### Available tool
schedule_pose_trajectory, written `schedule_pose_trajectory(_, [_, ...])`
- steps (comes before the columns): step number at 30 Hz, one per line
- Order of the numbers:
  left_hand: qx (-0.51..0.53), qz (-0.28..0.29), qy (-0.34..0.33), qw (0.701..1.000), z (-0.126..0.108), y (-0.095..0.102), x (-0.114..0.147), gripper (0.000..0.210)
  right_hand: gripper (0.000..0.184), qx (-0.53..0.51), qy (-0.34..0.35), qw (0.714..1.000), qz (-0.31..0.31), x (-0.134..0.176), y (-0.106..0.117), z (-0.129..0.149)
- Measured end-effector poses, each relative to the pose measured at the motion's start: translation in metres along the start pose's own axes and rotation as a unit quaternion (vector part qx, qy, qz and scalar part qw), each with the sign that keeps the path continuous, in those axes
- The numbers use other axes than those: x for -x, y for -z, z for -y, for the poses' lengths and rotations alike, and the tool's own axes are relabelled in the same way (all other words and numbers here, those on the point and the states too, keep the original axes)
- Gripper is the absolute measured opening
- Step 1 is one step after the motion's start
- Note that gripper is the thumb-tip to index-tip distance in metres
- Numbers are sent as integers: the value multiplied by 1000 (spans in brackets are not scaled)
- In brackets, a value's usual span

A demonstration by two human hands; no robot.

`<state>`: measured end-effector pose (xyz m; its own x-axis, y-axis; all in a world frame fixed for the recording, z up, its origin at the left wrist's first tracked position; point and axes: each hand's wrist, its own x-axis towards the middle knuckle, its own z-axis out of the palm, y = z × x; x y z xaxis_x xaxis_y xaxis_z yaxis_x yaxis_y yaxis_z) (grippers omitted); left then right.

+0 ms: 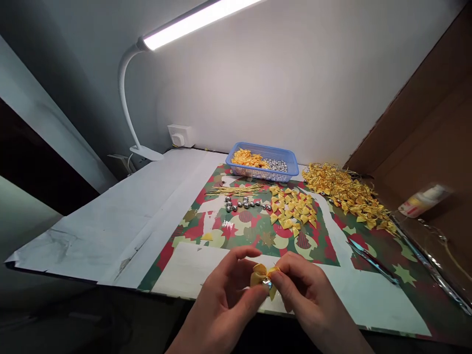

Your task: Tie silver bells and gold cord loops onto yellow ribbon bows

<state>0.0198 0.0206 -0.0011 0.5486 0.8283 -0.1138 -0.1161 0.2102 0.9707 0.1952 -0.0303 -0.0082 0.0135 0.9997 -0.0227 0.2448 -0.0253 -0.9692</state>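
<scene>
Near the table's front edge I hold a yellow ribbon bow with a shiny silver bell at its middle. My left hand is closed on the bow, its thumb at the bell and its index finger curved above; some fingertips are hidden. From the other side, my right hand pinches the bow between thumb and forefinger. Beyond the hands lie several loose yellow bows, a row of silver bells and a bunch of thin gold ties.
A blue basket at the back holds yellow pieces and silver bells. To its right is a heap of yellow bows with gold ties. Thread snips lie at right, near a white bottle. A lamp stands at left.
</scene>
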Motion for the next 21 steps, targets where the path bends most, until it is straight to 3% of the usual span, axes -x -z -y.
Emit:
schedule_pose_trajectory(2, [-19, 9, -38, 999, 4, 1, 2, 41, 39, -10, -8, 1000, 1, -1, -1, -1])
schedule_pose_trajectory(6, [-102, 2, -92, 991, 13, 4, 4, 34, 40, -9, -20, 1000, 7, 1, -1, 1])
schedule_pose_trajectory(10, [-166, -28, -85, 982, 16, 8, 4, 39, 42, -24, -34, 999, 19, 1, 0, 3])
schedule_pose_trajectory(17, [-59, -31, -19, 998, -6, -1, 6, 39, 42, -28, -44, 998, 27, 2, 3, 3])
schedule_pose_trajectory(21, [-4, -25, 11, 1000, -8, -4, 4, 37, 42, -36, -37, 998, 23, 4, 3, 1])
